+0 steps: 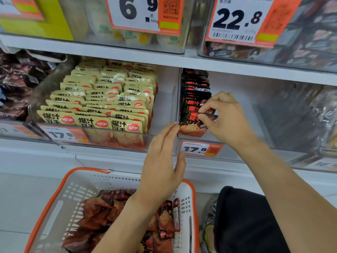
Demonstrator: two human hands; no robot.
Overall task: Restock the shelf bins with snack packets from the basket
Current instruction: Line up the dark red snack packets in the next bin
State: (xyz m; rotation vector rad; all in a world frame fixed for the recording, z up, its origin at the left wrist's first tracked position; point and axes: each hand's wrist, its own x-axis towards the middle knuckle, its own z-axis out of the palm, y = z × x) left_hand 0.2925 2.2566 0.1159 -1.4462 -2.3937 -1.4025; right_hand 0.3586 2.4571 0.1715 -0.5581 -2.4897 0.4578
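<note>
A white shelf (127, 53) runs across the view, with clear plastic bins above and below it. The upper bins carry large price cards, one reading 6.9 (138, 11) and one reading 22.8 (237, 21). Below, a clear bin (102, 136) on the left is packed with upright rows of beige snack packets (102, 99). Just right of it, past a clear divider wall (176, 106), a second bin (237, 114) holds a single row of black and red snack packets (195, 92) standing against its left side (the rest of that bin shows only its bare floor). Small price tags reading 17.8 (200, 149) sit on the bin fronts.

Low in the view stands a white basket (73, 194) with an orange rim, holding a loose heap of dark red packets (102, 216). A dark trouser leg (246, 225) shows beside it.

The right hand (224, 117) reaches into the second bin, its thumb and fingers curled and pinching the top edge of the front packet (191, 126) of the black row. The left hand (162, 161) is raised above the basket with fingers straight and together, the fingertips touching the front end of the divider wall, holding nothing.
</note>
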